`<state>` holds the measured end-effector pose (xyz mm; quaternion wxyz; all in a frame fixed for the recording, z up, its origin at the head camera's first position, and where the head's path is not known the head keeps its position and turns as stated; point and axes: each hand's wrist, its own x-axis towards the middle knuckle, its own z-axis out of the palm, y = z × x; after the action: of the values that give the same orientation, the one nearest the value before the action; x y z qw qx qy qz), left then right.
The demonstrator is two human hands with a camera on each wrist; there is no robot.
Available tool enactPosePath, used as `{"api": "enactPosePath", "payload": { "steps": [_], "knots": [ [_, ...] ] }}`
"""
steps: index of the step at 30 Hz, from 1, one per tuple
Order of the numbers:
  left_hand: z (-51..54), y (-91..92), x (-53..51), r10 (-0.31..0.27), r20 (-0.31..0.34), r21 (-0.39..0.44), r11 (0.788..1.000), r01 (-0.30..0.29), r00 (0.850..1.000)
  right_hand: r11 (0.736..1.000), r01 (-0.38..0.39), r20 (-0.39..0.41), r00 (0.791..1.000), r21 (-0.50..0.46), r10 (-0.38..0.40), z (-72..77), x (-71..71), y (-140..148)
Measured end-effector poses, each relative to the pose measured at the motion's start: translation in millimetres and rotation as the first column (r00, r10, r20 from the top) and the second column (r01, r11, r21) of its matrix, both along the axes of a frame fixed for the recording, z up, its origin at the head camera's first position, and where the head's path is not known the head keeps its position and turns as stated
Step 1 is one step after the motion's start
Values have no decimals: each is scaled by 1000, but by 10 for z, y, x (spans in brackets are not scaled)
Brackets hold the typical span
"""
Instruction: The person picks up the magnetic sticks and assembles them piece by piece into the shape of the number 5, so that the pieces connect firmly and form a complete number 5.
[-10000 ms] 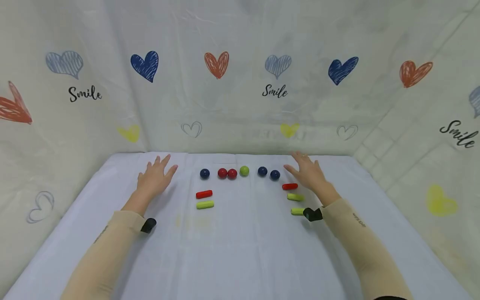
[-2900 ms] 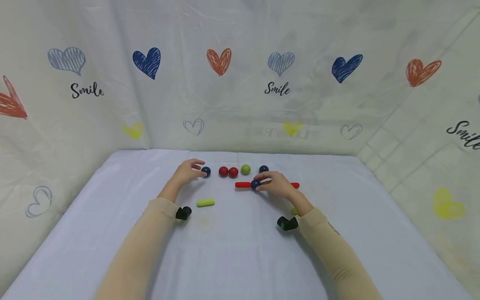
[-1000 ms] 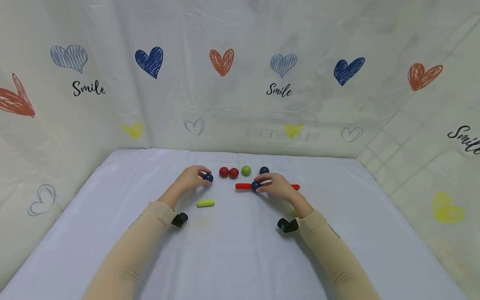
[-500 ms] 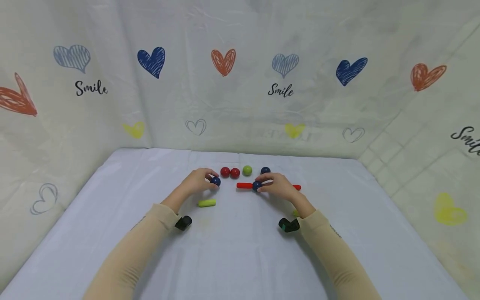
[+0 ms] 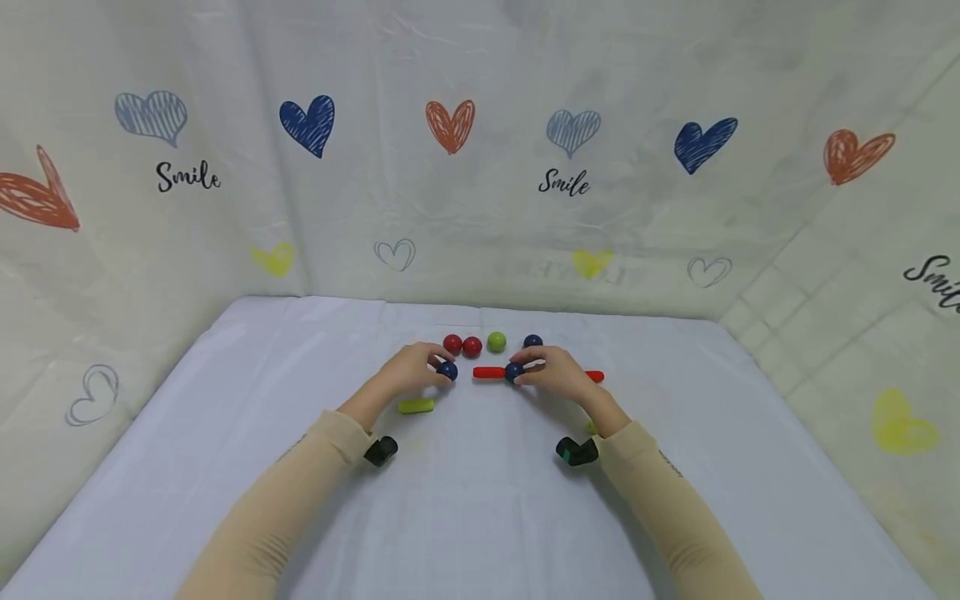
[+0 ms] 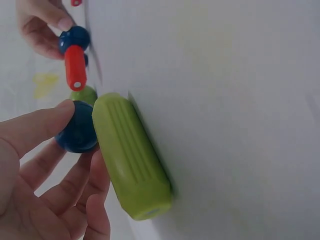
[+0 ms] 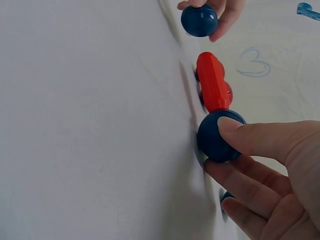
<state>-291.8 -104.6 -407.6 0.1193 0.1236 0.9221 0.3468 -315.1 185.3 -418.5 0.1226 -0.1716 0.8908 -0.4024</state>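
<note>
My left hand (image 5: 415, 368) pinches a dark blue ball (image 6: 79, 131) between thumb and fingers, just left of a red rod (image 5: 488, 372). My right hand (image 5: 557, 372) grips another blue ball (image 7: 220, 136) with thumb and fingertips. That red rod meets the right-hand ball end to end, its free end pointing at the left hand's ball. A gap lies between rod end and left ball. A second red rod (image 5: 595, 376) shows past the right hand; whether it touches the ball is hidden. Below the left hand lies a ribbed lime-green rod (image 6: 131, 157).
Behind the hands, two red balls (image 5: 462, 345), a green ball (image 5: 497, 342) and a blue ball (image 5: 533, 341) line the back of the white-covered table (image 5: 465, 517). A yellow-green piece (image 5: 592, 427) is mostly hidden by the right wrist. A hanging heart-printed cloth (image 5: 487, 208) stands behind.
Ten seconds ago both hands were spread and held nothing. Since then the right hand has taken a blue ball, now joined to a red rod. The left hand has carried its blue ball right, towards the rod.
</note>
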Motion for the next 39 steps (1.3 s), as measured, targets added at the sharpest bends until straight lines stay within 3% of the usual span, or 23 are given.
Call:
{"api": "enactPosePath", "payload": {
  "steps": [13, 39],
  "knots": [
    [-64, 108, -35, -4, 10, 10, 1000, 4, 1000, 1000, -15, -8, 1000, -5, 15, -37, -14, -37],
    [-25, 186, -17, 8, 8, -6, 1000, -7, 1000, 1000, -11, -49, 999, 6, 11, -26, 28, -112]
  ]
}}
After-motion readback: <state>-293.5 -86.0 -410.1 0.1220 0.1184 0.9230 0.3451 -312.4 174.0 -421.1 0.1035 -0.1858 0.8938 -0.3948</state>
